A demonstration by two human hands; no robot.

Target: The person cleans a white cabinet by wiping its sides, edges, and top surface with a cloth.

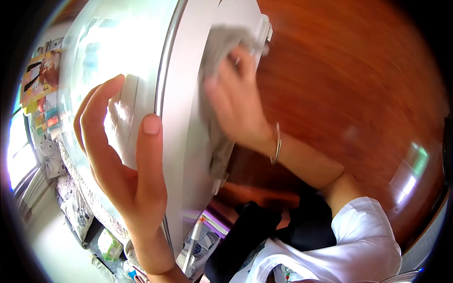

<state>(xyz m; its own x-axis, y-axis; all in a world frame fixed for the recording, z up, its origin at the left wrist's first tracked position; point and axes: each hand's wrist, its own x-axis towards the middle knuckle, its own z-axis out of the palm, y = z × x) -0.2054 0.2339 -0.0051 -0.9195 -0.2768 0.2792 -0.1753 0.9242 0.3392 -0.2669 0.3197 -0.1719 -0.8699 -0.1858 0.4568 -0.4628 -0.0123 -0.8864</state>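
My right hand (238, 101), with a bracelet (277, 144) at its wrist, presses a grey cloth (219, 45) against the white side panel (188, 70) of a piece of furniture. Motion blurs both the hand and the cloth, and part of the cloth hangs down below the palm. My left hand (125, 165) is over the shiny, glass-like top (118, 52), fingers curved and apart with nothing between them. Its thumb is at the metal-coloured edge strip (168, 45); whether it touches the strip I cannot tell.
Reddish-brown wooden floor (339, 80) spreads to the right. A bag with a white-handled item (193, 240) stands below the panel, close to my dark-clothed legs (245, 231). Patterned bedding (75, 212) and a window (21, 151) are at the far left.
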